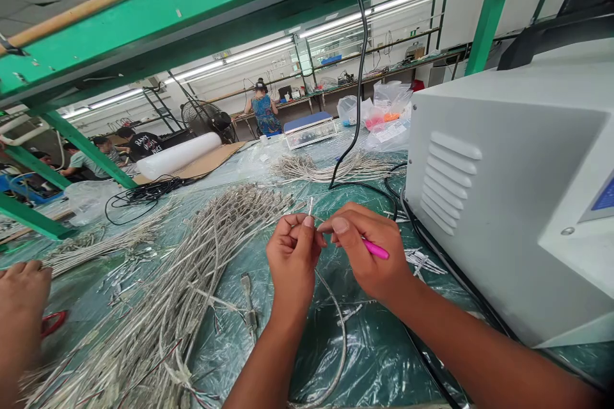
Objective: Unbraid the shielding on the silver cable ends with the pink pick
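Note:
My left hand [293, 255] is closed, pinching the end of a grey shielded cable [341, 326] between thumb and fingers. A short silvery-white tip [311, 206] sticks up above the pinch, and the cable curves down toward the table's front edge. My right hand [367, 246] is closed around a slim tool with a pink handle [375, 248]. Its working end is hidden by my fingers, close to the cable end. Left of my hands lies a large bundle of similar grey cables [192, 268]. One USB plug [248, 297] lies beside it.
A big grey machine [446, 185] stands close on the right, with a black cord [361, 64] hanging nearby. Foil scraps [422, 261] lie beside it. At far left are another person's hand [22, 307] and red-handled scissors [52, 323]. A green shelf beam [144, 19] crosses overhead.

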Available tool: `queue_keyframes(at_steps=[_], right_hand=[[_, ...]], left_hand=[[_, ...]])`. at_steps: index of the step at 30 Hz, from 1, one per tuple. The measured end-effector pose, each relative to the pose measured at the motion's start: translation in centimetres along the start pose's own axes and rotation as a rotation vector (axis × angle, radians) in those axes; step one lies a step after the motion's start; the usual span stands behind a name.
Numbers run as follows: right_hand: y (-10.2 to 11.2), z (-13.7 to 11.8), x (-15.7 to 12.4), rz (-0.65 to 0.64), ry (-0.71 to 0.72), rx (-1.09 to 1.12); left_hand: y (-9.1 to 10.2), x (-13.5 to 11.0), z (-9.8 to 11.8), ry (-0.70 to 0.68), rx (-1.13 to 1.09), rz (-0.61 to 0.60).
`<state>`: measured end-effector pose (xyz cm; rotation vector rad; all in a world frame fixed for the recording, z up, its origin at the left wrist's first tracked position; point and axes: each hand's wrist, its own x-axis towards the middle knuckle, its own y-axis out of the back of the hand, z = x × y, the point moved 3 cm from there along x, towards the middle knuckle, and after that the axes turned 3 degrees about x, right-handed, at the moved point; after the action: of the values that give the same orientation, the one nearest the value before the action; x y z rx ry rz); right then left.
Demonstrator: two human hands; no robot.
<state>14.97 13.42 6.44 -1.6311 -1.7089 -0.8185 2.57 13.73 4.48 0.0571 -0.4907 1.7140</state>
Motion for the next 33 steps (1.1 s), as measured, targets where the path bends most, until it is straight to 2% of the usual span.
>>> queue_keyframes(at_steps=[27,33], right_hand=[[0.09,0.01,0.1,0.025,-0.003,0.003],[0.0,0.01,0.23,0.066,-0.015,-0.016]], left_hand=[[-0.08,-0.04,0.08,-0.007,0.044,0.0],[0.02,0.0,0.03,0.014,0.092,-0.02]])
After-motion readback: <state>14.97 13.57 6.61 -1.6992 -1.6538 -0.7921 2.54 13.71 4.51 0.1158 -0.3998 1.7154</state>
